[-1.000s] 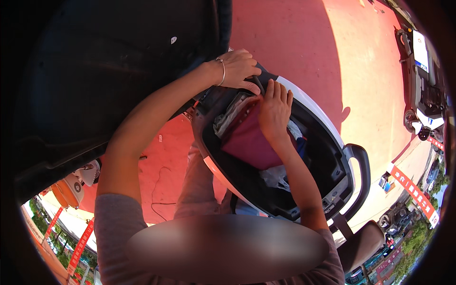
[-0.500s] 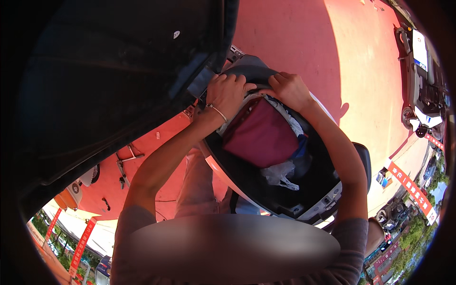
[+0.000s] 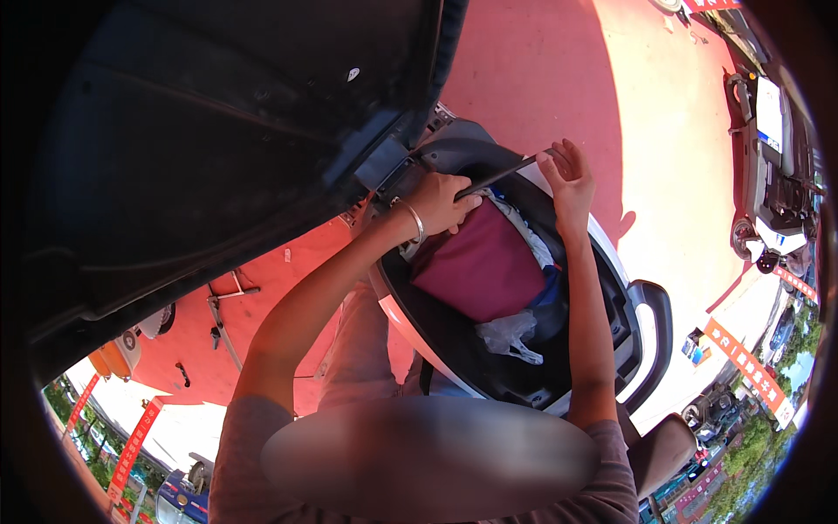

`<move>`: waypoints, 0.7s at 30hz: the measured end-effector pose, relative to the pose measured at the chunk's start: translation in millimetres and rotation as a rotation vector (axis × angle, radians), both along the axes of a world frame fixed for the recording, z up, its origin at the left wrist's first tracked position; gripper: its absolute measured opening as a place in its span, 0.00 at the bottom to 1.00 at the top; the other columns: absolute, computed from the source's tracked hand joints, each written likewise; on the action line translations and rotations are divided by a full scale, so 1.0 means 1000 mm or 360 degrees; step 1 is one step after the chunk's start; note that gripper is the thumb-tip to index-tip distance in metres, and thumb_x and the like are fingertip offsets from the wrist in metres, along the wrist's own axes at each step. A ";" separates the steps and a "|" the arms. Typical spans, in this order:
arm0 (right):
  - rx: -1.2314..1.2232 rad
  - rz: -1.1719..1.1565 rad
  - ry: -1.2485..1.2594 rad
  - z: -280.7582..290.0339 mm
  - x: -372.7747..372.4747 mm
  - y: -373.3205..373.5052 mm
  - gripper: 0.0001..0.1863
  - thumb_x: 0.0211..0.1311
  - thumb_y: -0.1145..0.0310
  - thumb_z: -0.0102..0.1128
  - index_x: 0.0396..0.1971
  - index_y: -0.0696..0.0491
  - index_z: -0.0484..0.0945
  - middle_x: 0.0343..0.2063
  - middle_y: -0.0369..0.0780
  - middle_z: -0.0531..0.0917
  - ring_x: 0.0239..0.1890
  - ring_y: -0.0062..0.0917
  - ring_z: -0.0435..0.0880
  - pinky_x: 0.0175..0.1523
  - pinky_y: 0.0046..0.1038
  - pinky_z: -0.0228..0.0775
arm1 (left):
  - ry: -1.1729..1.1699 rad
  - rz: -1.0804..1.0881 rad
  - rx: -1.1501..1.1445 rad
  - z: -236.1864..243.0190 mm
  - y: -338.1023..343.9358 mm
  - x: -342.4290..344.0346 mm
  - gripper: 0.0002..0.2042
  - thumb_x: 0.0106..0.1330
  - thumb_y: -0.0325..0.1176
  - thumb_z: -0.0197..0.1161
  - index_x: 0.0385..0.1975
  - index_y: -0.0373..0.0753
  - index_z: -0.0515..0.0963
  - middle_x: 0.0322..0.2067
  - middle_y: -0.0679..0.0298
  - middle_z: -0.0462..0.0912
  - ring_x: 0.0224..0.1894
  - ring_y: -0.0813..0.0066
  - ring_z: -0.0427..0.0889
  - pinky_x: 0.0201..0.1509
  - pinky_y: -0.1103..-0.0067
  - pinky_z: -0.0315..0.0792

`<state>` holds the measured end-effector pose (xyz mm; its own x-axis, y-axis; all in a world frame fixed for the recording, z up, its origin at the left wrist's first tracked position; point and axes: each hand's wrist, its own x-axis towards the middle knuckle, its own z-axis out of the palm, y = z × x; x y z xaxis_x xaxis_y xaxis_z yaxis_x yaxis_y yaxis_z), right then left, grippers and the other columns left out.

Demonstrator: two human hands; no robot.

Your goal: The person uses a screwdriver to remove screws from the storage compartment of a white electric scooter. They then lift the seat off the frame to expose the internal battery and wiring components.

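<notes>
Slanting above the white-edged, open black plastic compartment [image 3: 432, 319], a thin, dark, narrow strip [image 3: 500, 176] lies lengthwise between both hands: the left hand [image 3: 439, 205], over the compartment's left part, has fingers closed on one end; the right hand [image 3: 572, 181], by its far rim, pinches the other.

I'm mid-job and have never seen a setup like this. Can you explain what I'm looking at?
There's no robot here: these are a person's bare hands, seen from a wide fisheye camera worn on the head, looking down. Its lens bends straight edges near the rim. Picture left is the person's left.

The left hand and right hand hold a thin black strip between them, above an open black compartment. Inside lie a maroon item and a clear plastic bag. A large black panel fills the upper left.
</notes>
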<state>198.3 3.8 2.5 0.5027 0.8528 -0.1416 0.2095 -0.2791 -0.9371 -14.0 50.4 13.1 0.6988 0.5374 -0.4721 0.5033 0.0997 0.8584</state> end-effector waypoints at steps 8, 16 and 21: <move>-0.0072 -0.0878 0.2229 -0.026 0.001 0.061 0.10 0.60 0.67 0.47 0.22 0.56 0.67 0.16 0.38 0.72 0.13 0.16 0.66 0.19 0.16 0.66 | -0.0255 0.0003 -0.1304 -0.013 0.002 0.019 0.20 0.64 0.46 0.51 0.19 0.34 0.68 0.19 0.58 0.75 0.18 0.73 0.77 0.17 0.83 0.71; -0.0375 -0.0603 0.1778 -0.020 -0.013 0.063 0.12 0.58 0.67 0.47 0.15 0.51 0.63 0.09 0.34 0.62 0.08 0.15 0.52 0.12 0.18 0.41 | -0.0404 0.0242 -0.1123 -0.029 -0.019 0.013 0.15 0.66 0.41 0.48 0.28 0.33 0.68 0.13 0.60 0.72 0.05 0.81 0.65 0.05 0.85 0.54; -0.0727 -0.0253 0.1215 -0.009 -0.045 0.103 0.11 0.54 0.70 0.50 0.13 0.52 0.66 0.10 0.34 0.64 0.08 0.18 0.54 0.13 0.20 0.43 | -0.0679 0.0801 -0.1353 -0.030 -0.060 0.044 0.14 0.69 0.38 0.41 0.30 0.33 0.68 0.11 0.61 0.70 0.04 0.80 0.63 0.04 0.85 0.51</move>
